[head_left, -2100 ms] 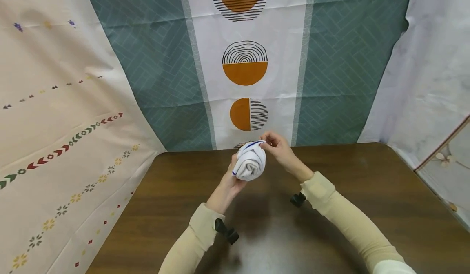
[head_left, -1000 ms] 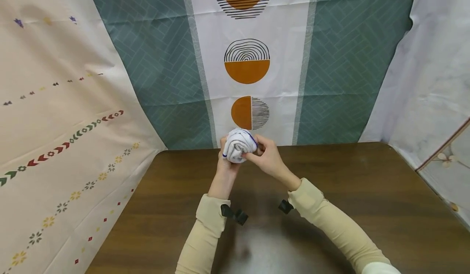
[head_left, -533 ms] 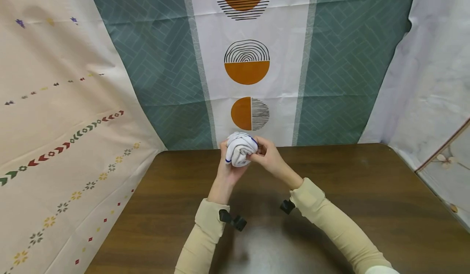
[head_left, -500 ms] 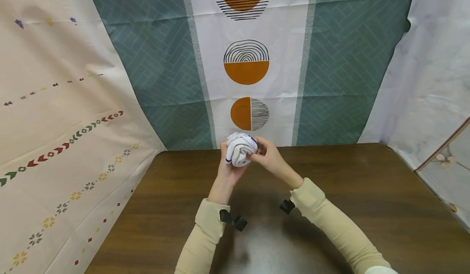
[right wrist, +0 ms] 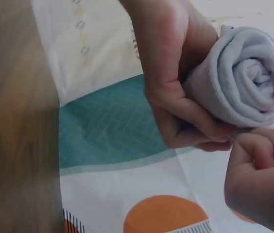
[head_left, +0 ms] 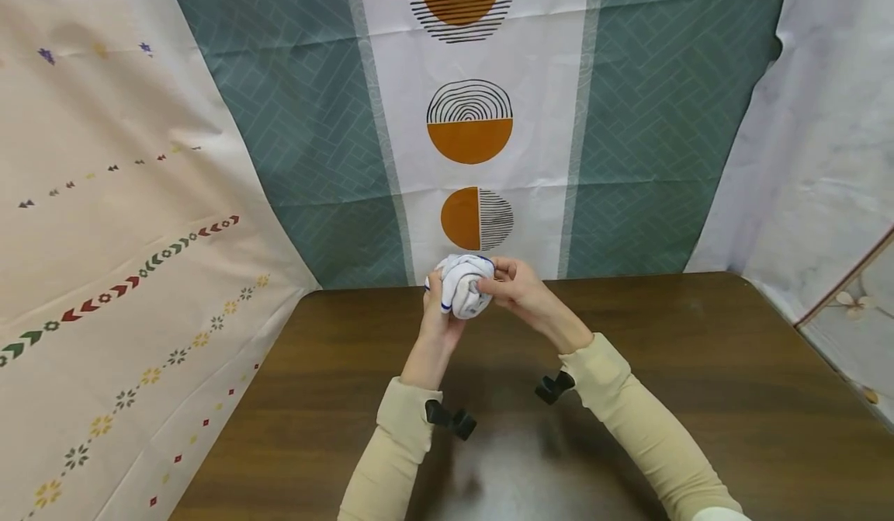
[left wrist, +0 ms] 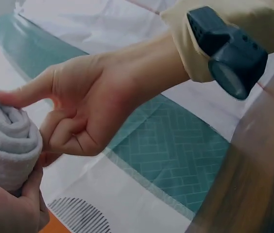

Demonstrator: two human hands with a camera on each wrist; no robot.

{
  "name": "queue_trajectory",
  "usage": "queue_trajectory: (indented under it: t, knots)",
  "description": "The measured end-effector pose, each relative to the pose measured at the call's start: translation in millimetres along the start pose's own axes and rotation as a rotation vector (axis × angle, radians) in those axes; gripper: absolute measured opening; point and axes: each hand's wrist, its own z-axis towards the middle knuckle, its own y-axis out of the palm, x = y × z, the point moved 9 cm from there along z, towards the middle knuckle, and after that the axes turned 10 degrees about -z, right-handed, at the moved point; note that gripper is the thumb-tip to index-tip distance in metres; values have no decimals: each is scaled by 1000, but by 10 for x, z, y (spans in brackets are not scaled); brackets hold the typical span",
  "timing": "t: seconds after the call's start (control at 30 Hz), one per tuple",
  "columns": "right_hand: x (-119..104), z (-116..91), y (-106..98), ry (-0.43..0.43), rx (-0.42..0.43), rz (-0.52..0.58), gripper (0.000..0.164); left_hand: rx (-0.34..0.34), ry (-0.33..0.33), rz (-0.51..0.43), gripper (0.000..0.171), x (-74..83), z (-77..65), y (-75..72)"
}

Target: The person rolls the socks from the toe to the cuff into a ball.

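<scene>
A white towel (head_left: 466,282) with a blue edge is rolled into a thick bundle, held up over the far part of the table. My left hand (head_left: 436,327) grips the roll from the left and below, its fingers wrapped round the side in the right wrist view. On the other side, my right hand (head_left: 531,300) has its thumb on the coiled end of the towel (right wrist: 244,80) and its curled fingers at the lower outer rim. The left wrist view shows the same right hand (left wrist: 91,104) with its thumb reaching onto the coil. The underside of the roll is hidden.
A dark brown wooden table (head_left: 335,404) lies below the hands. Behind it hangs a green and white curtain (head_left: 300,117) with orange circles. A cream patterned cloth (head_left: 126,272) borders the left side, and a pale cloth (head_left: 817,156) the right.
The right hand has moved from the roll's upper blue edge onto its coiled end. The roll rose and shifted left, then came slightly back right, turning in the hands.
</scene>
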Motion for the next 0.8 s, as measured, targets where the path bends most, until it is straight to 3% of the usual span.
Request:
queue_trajectory:
  t: [0.1,0.2,0.43,0.6,0.67,0.8]
  knots:
    - [-21,12,-30,-21,59,-192,15,26,-20,-25,27,-45,23,-47]
    - [-85,8,-50,-96,118,-402,15,48,-46,-56,25,-101,61,-76]
    - [-301,-122,69,-446,288,-767,23,137,-71,-98,27,-190,108,-184]
    - [-345,-262,220,-719,447,-1007,26,68,-60,-148,30,-178,159,-114]
    - [-326,-282,248,-763,450,-1039,25,49,-40,-165,28,-132,171,-85]
    - [-297,-256,278,-734,327,-1140,22,27,-32,-205,23,-23,169,-42]
